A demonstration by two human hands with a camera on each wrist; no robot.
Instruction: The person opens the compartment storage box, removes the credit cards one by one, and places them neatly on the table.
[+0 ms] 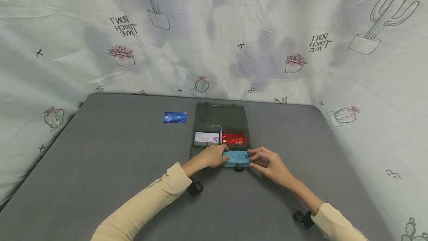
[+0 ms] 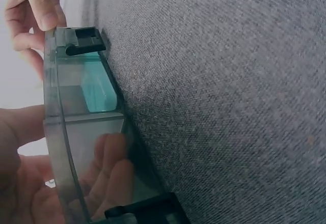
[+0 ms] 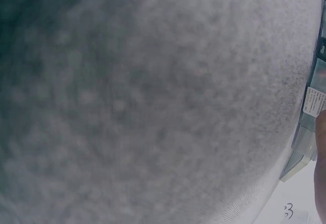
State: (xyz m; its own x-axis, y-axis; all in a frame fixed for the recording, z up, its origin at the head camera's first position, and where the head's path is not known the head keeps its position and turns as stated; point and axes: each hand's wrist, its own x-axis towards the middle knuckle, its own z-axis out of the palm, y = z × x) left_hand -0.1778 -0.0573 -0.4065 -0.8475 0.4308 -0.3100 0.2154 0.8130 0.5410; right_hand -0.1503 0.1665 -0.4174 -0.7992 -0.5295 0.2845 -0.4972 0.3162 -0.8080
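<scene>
A dark see-through divided box (image 1: 220, 116) lies with its lid folded back. A teal card (image 1: 238, 157) printed "VIP" is in its front right compartment. My left hand (image 1: 210, 156) holds the card's left end with thumb and finger; in the left wrist view its other fingers (image 2: 114, 175) show through the wall of the front left compartment. At the card's right end, my right hand (image 1: 272, 168) pinches with thumb and fingertips by the box's right wall. A white card (image 1: 204, 137) and a red card (image 1: 233, 139) fill the rear compartments.
On the grey table (image 1: 110, 151), a dark blue card (image 1: 175, 117) lies left of the lid. Black latches (image 2: 84, 40) stick out at the box's front. A printed curtain (image 1: 214, 47) hangs behind. The right wrist view catches a white label (image 3: 313, 102) on the box's side.
</scene>
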